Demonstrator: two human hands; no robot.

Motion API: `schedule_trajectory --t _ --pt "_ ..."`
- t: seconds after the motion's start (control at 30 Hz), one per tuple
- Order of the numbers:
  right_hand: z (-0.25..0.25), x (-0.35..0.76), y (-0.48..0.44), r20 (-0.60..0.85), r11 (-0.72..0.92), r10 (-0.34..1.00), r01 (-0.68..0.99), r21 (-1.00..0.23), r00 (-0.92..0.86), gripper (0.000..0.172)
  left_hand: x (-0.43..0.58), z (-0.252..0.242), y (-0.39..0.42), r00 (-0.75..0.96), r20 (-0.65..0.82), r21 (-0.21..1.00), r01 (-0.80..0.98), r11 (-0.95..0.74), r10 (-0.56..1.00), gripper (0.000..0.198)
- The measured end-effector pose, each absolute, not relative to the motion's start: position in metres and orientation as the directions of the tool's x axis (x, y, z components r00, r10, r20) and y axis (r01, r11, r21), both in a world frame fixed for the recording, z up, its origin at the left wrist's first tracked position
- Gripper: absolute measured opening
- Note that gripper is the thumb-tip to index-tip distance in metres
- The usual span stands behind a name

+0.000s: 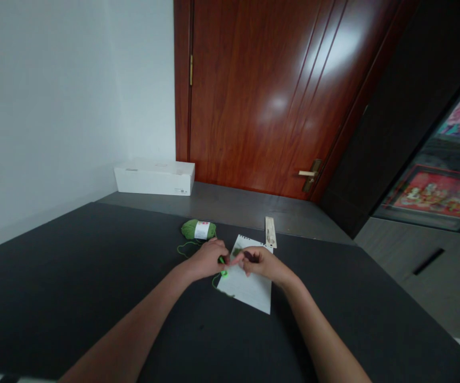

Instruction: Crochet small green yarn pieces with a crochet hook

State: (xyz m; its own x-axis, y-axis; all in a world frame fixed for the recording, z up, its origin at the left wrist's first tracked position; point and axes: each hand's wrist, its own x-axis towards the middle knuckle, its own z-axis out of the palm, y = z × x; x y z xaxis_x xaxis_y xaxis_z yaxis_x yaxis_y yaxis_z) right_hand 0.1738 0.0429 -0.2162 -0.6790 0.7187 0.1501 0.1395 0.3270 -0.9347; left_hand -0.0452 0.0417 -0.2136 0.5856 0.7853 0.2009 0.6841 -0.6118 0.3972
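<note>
Grip: L hand pinching green yarn, R hand just beside

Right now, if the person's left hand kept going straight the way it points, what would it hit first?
Probably the right hand: the left hand points toward it above the notepad, and their fingertips nearly meet, though depth is hard to judge.

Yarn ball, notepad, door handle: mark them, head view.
Green yarn ball [190,230], head view, wound yarn left of the label.
Notepad [246,290], head view, bare lower page.
Brass door handle [308,173], head view, lever's middle.
</note>
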Motion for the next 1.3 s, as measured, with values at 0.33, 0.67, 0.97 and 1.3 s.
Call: schedule_trajectory --t 0.33,0.67,0.97,1.3 --pt "-0.238 0.168 0.049 0.282 0.447 0.893 0.762 -0.47 -0.35 0.028 -0.067 -0.19 0.031 0.699 0.04 0.376 0.652 -0.658 0.714 0.024" --pt "-0.231 0.166 0.048 0.311 0.323 0.929 0.855 -0.406 -0.203 0.019 -0.075 -0.197 0.046 0.596 0.189 0.755 0.42 -0.504 0.78 0.016" --pt "-0.233 0.119 0.023 0.279 0.511 0.859 0.747 -0.425 -0.428 0.034 -0.088 -0.176 0.048 0.004 0.437 0.887 -0.171 -0.43 0.9 0.02" --pt "-0.231 0.132 0.035 0.247 0.305 0.935 0.933 -0.193 -0.254 0.02 -0.103 -0.164 0.042 -0.242 0.391 0.781 -0.423 -0.459 0.888 0.017"
